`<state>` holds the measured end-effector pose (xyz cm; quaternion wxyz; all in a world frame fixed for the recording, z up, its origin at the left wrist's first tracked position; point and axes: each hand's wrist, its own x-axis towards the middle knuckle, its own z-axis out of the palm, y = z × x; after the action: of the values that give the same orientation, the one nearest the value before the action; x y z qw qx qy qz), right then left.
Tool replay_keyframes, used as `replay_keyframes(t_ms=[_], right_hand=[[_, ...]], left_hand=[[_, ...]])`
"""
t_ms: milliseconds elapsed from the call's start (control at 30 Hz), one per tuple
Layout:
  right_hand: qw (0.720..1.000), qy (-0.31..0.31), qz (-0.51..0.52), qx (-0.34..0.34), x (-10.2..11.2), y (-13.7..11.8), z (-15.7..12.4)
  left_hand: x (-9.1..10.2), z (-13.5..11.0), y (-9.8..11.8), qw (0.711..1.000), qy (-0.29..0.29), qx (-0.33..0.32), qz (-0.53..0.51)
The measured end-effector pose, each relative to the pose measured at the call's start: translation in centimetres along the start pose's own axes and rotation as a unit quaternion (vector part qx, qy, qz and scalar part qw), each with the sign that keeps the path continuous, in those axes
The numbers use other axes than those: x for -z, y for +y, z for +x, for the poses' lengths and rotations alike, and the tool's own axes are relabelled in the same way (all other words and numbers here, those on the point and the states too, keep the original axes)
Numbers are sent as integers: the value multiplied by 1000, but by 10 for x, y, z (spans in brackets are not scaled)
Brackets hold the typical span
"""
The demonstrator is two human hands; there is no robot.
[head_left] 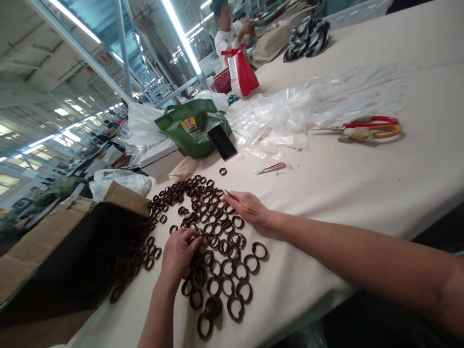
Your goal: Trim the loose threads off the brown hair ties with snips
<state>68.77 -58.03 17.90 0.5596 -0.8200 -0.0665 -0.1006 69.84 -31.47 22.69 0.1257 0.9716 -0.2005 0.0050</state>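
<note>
Many dark brown rings [227, 286] are spread over the cream-covered table, mostly lying flat and some overlapping. My left hand [181, 249] is among them near the middle, its thumb and fingers drawn together at the rings; what lies between the fingertips is hidden. At the right edge of the spread, my right hand [246, 207] is closed around a thin, dark, pointed tool [229, 194], most of which the fingers cover. A small rolled brown bundle [213, 306] rests among the nearer rings.
An open cardboard box [47, 237] on the left holds more dark pieces. Pink-handled thread snips [271, 168], scissors [373, 129], a phone [222, 142], a green bag [195, 128] and clear plastic bags [275, 116] lie beyond. A person [226, 38] stands at the far end.
</note>
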Motion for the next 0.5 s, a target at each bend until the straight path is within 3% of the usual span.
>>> replay_keyframes(t_ms=[100,233,367,500], right_hand=[[1000,-1,16,3,0,-1,0],[1000,3,30,-1,0,-1,0],[999,3,32,-6,-1,1,0],[999,-5,32,-7,0,1,0]], left_hand=[[4,-8,-12,998,11,47,-50],[10,-7,-40,987,72,113,-87],[9,8,-55,989,79,89,-90],[0,30,-51,996,54,35,-67]])
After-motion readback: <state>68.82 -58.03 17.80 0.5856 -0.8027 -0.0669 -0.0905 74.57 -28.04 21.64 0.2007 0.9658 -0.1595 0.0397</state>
